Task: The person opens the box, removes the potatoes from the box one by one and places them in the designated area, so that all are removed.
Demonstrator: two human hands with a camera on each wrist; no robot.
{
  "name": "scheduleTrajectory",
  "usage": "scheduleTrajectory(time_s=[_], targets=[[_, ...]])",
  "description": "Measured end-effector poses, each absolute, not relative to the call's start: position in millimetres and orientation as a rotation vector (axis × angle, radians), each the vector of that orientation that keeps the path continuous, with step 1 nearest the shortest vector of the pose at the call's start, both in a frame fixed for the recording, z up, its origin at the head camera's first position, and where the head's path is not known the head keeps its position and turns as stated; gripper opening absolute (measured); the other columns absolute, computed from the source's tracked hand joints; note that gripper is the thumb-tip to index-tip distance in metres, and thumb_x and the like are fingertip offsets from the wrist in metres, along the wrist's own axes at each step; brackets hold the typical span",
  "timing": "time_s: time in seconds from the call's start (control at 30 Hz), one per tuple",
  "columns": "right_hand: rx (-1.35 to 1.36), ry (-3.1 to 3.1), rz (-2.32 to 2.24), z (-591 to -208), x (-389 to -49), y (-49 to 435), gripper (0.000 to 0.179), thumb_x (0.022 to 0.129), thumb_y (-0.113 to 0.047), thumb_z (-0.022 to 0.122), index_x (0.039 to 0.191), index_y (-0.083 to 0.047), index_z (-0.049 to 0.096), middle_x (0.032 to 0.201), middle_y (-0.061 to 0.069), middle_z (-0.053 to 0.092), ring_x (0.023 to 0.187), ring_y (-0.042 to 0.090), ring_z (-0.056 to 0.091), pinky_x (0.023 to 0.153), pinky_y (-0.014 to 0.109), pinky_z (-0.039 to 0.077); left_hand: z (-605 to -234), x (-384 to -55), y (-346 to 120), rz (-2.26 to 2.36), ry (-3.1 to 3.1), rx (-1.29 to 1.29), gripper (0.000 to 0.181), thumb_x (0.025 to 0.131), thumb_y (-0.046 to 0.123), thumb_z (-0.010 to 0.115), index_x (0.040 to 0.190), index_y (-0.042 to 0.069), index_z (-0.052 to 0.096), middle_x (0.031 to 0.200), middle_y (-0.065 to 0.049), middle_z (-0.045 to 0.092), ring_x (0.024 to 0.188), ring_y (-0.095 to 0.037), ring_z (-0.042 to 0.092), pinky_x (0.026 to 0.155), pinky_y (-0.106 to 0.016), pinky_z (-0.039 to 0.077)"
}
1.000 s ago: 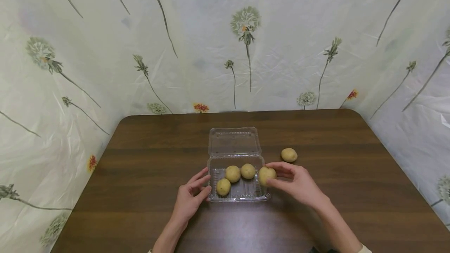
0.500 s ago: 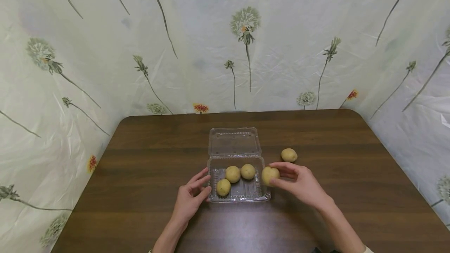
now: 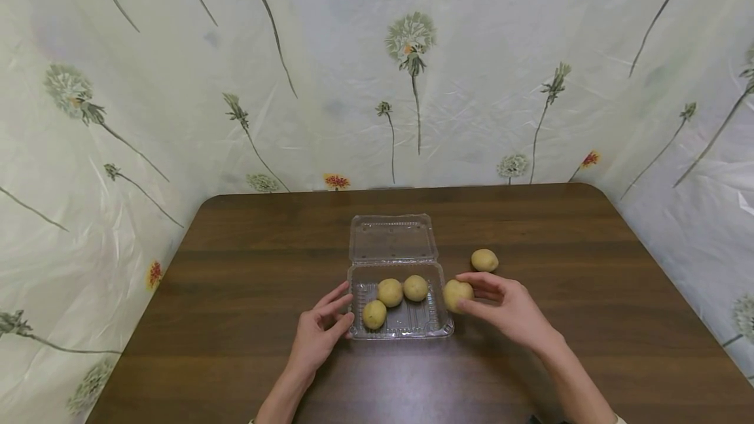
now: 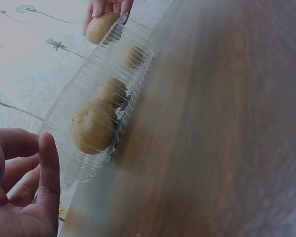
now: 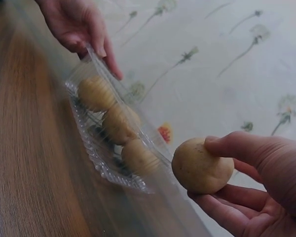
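A clear hinged plastic container (image 3: 412, 331) stands with its lid (image 3: 391, 237) folded back. Three round yellow potatoes, including a front-left potato (image 3: 374, 314), lie inside its base. My left hand (image 3: 318, 335) pinches the container's left rim between thumb and fingers, as the thumb (image 4: 48, 168) shows in the left wrist view. Just outside the right rim, my right hand (image 3: 503, 303) holds another potato (image 5: 200, 165) between thumb and fingertips. In the left wrist view, that raised potato (image 4: 102, 27) appears above the far end of the container.
One loose potato (image 3: 484, 260) lies on the dark wooden table (image 3: 265, 260), beyond my right hand. A pale sheet with a dandelion print (image 3: 330, 84) hangs behind the table and along both sides.
My right hand has drawn the held potato to the right, from over the container's right rim to just outside it. The left hand and the container have stayed in place.
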State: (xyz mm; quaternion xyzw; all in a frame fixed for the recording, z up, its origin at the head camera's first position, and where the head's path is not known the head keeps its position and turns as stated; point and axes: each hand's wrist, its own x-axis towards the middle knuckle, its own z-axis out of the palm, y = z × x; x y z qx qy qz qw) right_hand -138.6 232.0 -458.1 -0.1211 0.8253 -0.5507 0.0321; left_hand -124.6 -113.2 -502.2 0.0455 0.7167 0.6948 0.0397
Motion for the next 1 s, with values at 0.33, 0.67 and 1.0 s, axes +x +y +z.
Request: scheduleTrajectory(time_s=[0.33, 0.67, 1.0], targets=[[-0.353, 2.575, -1.67, -462.3, -138.9, 237.2, 0.042, 0.083, -0.028, 0.08, 0.121, -0.014, 0.067, 0.117, 0.004, 0.068, 0.104, 0.018, 0.065, 0.083, 0.025, 0.054, -501.9, -124.2, -113.0, 2.133, 2.191, 0.126, 0.035, 0.089, 0.001, 0.07, 0.124, -0.003, 0.065, 0.143, -0.003, 0.051, 0.08, -0.014, 0.059, 0.066, -0.026, 0.058], [-0.33, 2.594, -1.653, -462.9, -138.5, 243.6, 0.043, 0.084, -0.028, 0.079, 0.122, -0.013, 0.066, 0.118, 0.004, 0.067, 0.105, 0.018, 0.065, 0.083, 0.024, 0.054, -502.0, -124.5, -113.1, 2.138, 2.188, 0.123, 0.036, 0.089, 0.001, 0.07, 0.124, -0.004, 0.065, 0.143, -0.002, 0.051, 0.08, -0.014, 0.059, 0.066, -0.027, 0.058], [-0.31, 2.604, -1.651, -463.7, -139.2, 249.9, 0.043, 0.084, -0.028, 0.079, 0.123, -0.012, 0.066, 0.119, 0.006, 0.067, 0.105, 0.017, 0.065, 0.082, 0.023, 0.054, -501.1, -124.3, -112.3, 2.141, 2.188, 0.12, 0.036, 0.089, -0.001, 0.069, 0.124, -0.003, 0.065, 0.143, -0.003, 0.051, 0.08, -0.015, 0.059, 0.066, -0.028, 0.058]])
